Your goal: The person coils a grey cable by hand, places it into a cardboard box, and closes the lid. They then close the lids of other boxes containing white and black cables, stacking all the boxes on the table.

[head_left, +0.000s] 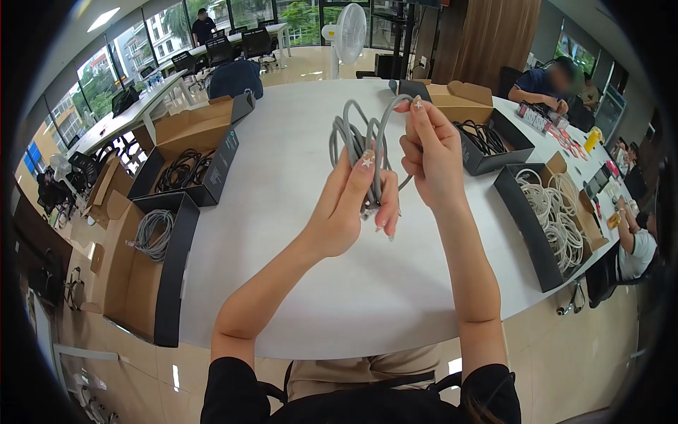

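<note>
A grey cable (346,134) is looped into a coil above the middle of the white table. My left hand (351,194) is closed round the lower part of the coil, with the thumb across the loops. To its right, my right hand (432,145) pinches one strand of the same cable between thumb and fingers, and its other fingers are curled. That strand arches from the coil up to my right fingertips. A short length of cable hangs between the hands.
On the white table (282,297), boxes with black cables (185,169) stand at back left and back right. A box with one grey coil (153,233) is front left; another with white cables (554,219) is right. People sit at the far right.
</note>
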The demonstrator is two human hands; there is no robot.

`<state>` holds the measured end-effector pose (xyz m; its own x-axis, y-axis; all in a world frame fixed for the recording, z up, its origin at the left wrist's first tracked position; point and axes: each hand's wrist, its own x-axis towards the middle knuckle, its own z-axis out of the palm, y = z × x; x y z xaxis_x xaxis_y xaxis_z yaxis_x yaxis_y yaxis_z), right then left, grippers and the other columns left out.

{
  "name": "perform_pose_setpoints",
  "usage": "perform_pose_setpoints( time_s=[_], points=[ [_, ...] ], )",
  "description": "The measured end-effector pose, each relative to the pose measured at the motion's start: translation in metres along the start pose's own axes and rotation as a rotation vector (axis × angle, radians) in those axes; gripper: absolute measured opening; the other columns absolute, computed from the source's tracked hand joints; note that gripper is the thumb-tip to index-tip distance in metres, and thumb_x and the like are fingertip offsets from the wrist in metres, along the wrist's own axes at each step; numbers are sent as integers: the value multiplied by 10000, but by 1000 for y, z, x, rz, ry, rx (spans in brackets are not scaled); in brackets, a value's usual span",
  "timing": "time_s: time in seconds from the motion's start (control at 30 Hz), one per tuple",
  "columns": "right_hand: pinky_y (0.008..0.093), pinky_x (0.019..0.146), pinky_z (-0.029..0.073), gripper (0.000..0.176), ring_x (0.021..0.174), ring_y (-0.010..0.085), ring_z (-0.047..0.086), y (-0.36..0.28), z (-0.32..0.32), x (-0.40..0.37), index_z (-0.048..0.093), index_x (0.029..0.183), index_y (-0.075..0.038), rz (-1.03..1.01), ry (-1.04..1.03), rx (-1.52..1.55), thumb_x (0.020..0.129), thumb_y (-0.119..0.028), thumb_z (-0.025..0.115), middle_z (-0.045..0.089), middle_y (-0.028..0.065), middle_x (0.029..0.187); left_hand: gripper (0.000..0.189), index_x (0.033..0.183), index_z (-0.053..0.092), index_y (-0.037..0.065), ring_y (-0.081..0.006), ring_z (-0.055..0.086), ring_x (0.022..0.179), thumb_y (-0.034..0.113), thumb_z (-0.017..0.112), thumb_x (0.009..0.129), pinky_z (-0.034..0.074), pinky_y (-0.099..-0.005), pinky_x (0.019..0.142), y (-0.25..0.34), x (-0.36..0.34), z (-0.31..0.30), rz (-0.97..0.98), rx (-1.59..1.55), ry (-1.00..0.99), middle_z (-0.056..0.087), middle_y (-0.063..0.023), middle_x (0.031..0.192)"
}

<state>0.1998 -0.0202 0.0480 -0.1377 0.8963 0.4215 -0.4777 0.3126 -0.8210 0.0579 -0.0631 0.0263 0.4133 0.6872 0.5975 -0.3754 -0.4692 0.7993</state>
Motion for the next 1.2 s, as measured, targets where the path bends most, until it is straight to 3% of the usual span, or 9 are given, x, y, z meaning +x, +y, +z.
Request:
perform_pose_setpoints(
  time_s=[0.2, 0.3, 0.43, 0.63, 0.77, 0.9, 0.97, 1.13, 1.2],
  points=[
    [193, 358, 133, 254, 419, 4, 203, -1, 7, -4, 526, 893, -38, -51, 54, 236, 954, -271, 446, 259, -78, 551, 287, 950, 329, 110, -174, 489, 444, 360, 193, 984, 422, -278, 504, -2, 2, -4, 84, -145, 11, 361, -25, 521],
    [195, 356, 143, 245, 419, 6, 219, 12, 6, -2, 517, 885, -33, -177, -57, 58, 960, -250, 431, 305, -75, 554, 304, 937, 330, 120, -171, 475, 419, 385, 188, 980, 432, -289, 530, 8, 2, -14, 7, -177, 25, 332, -8, 513],
    [184, 365, 181, 227, 431, -4, 251, 32, -2, 5, 512, 854, -30, -572, -5, -376, 962, -208, 422, 388, -58, 569, 312, 936, 331, 122, -155, 458, 401, 405, 206, 975, 444, -288, 556, 13, 0, -20, -107, -250, 13, 312, 2, 508],
    [163, 400, 205, 231, 463, -13, 282, 4, 8, -8, 524, 828, -29, -389, 81, -160, 953, -209, 452, 385, -58, 557, 318, 938, 325, 119, -204, 539, 484, 396, 174, 976, 483, -343, 635, -7, 5, -22, -73, -107, 1, 398, -20, 515],
    [158, 411, 192, 227, 470, -16, 287, 8, 7, -6, 554, 847, -12, -475, 183, -228, 944, -201, 475, 417, -52, 571, 307, 973, 305, 105, -279, 609, 587, 357, 131, 978, 495, -378, 670, -25, 2, -11, -126, -212, -163, 503, -104, 554],
    [164, 417, 187, 224, 471, -13, 290, -2, 1, -2, 578, 848, 2, -494, 212, -311, 935, -186, 493, 425, -53, 574, 298, 936, 300, 104, -268, 606, 578, 345, 130, 979, 486, -342, 594, -21, 5, -14, -111, -197, -96, 519, -115, 558],
    [168, 423, 190, 224, 478, -10, 298, -17, -3, -4, 593, 848, 7, -427, 188, -310, 930, -180, 503, 434, -51, 578, 300, 918, 300, 121, -242, 564, 495, 379, 157, 972, 475, -337, 542, -21, 6, -19, -115, -5, -85, 502, -112, 519],
    [171, 453, 289, 119, 494, 16, 407, -26, -25, 5, 623, 925, -20, -943, 171, -1024, 888, -107, 551, 499, -10, 604, 279, 916, 342, 123, -191, 500, 414, 356, 201, 977, 412, -270, 472, -21, 8, -29, -140, -55, -65, 433, -46, 477],
    [184, 449, 293, 108, 490, 31, 412, -32, -23, 3, 620, 941, -35, -928, 116, -1027, 884, -80, 540, 516, 3, 621, 246, 906, 360, 117, -172, 479, 406, 311, 228, 982, 375, -244, 462, -13, 8, -37, -181, -211, -53, 399, -10, 477]
  ],
)
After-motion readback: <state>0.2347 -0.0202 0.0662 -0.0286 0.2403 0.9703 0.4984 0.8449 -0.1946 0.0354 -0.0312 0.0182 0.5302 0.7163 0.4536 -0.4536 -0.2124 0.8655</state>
